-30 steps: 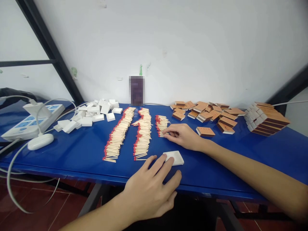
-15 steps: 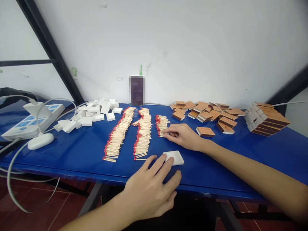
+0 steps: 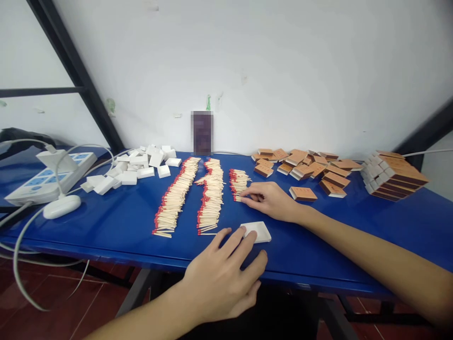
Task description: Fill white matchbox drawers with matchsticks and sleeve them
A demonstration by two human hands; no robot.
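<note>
Left hand (image 3: 222, 274) spread loosely on a white rectangular tray (image 3: 262, 231); right hand (image 3: 269, 201) nearly closed at red-headed wooden matches (image 3: 238, 181), hold unclear.

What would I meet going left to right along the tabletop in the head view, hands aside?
Power strip, white box pile, leftmost match row, middle match row, short match row, loose matchbox pile, stacked matchboxes.

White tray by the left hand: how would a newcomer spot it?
On the blue table, look near the front edge, right of the middle row of matches. The white tray lies there, partly hidden by the left hand. Unlike the white pieces heaped at the back left, it sits alone with its hollow side up.
</note>
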